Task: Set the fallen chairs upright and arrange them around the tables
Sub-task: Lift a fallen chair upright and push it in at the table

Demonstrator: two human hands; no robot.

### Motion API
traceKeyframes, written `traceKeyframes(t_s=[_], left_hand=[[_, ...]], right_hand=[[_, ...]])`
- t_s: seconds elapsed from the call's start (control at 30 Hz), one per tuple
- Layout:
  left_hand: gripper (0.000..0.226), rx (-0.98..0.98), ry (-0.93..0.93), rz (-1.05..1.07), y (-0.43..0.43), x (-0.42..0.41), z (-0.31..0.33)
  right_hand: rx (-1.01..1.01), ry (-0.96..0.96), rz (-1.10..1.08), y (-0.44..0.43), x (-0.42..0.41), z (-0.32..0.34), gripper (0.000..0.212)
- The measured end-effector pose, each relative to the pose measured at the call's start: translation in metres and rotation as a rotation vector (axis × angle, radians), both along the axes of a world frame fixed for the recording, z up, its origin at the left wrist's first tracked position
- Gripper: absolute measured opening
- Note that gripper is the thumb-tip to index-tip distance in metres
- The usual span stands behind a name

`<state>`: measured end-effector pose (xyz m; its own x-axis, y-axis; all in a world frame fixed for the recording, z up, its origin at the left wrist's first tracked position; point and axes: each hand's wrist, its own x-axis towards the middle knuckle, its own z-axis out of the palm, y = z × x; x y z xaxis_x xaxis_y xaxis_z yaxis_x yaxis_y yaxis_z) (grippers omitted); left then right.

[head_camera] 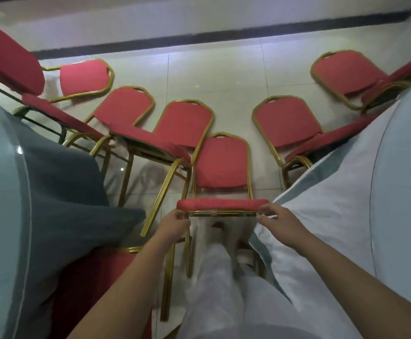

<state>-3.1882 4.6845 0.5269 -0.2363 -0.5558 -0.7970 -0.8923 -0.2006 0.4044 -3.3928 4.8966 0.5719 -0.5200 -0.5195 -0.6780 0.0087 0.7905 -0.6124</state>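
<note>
Here the left hand [175, 222] and right hand [276, 220] are both closed on the front edge of the seat of a red-cushioned, gold-framed chair [221, 165], which lies on its back on the pale tiled floor [236, 74], in the gap between a grey-draped surface [40, 192] on the left and a white-draped surface [346, 204] on the right. The righting step looks under way; next, likely pull the seat up and nearward, clearing the neighbouring fallen chairs. No writing or labels are readable.

We see six red-cushioned, gold-framed metal chairs [221, 165] tipped on their backs on the tiled floor between two cloth-draped round tables [383, 192].
</note>
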Motion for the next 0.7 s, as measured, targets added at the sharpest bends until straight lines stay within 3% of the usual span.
traceKeyframes(t_s=[0.1, 0.2, 0.4, 0.53, 0.7], left_hand=[[0.015, 0.011, -0.048, 0.030, -0.026, -0.016, -0.029], [0.020, 0.028, -0.085, 0.129, -0.050, -0.030, -0.058], [0.034, 0.061, -0.162, 0.073, -0.084, -0.041, -0.145], [0.045, 0.124, -0.209, 0.150, -0.094, -0.042, -0.197], [0.049, 0.119, -0.257, 0.237, -0.087, -0.049, -0.229]], right_hand=[[0.052, -0.043, -0.017, -0.014, -0.008, -0.021, 0.030], [0.107, -0.072, -0.015, -0.031, -0.022, -0.048, 0.032], [0.207, -0.044, -0.106, -0.058, -0.055, -0.132, 0.024], [0.307, -0.111, -0.157, -0.059, -0.065, -0.195, 0.047], [0.466, -0.191, -0.363, -0.017, -0.077, -0.244, 0.061]])
